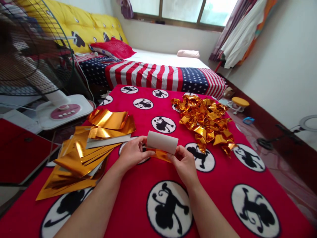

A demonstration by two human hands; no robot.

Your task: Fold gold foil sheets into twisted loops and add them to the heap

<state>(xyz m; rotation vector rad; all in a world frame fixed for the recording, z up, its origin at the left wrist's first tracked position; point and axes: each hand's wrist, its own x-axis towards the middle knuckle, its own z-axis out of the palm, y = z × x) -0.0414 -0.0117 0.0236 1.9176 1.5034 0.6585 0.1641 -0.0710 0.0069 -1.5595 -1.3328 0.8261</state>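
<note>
My left hand [132,152] and my right hand [184,164] together hold a sheet of gold foil paper [162,142], curled over so its white back faces up and a gold edge shows beneath. Each hand pinches one end, just above the red blanket [218,185] with black-and-white monkey circles. To the left lies a stack of flat gold foil sheets [79,158], some curling at the top. Farther off to the right sits a pile of folded gold foil pieces [205,120].
An electric fan [37,66] with a white base stands at the left. Behind the blanket is a bed with a stars-and-stripes cover [153,74], a red pillow [114,48] and a yellow headboard. A yellow-lidded object [239,102] sits on the floor at the right.
</note>
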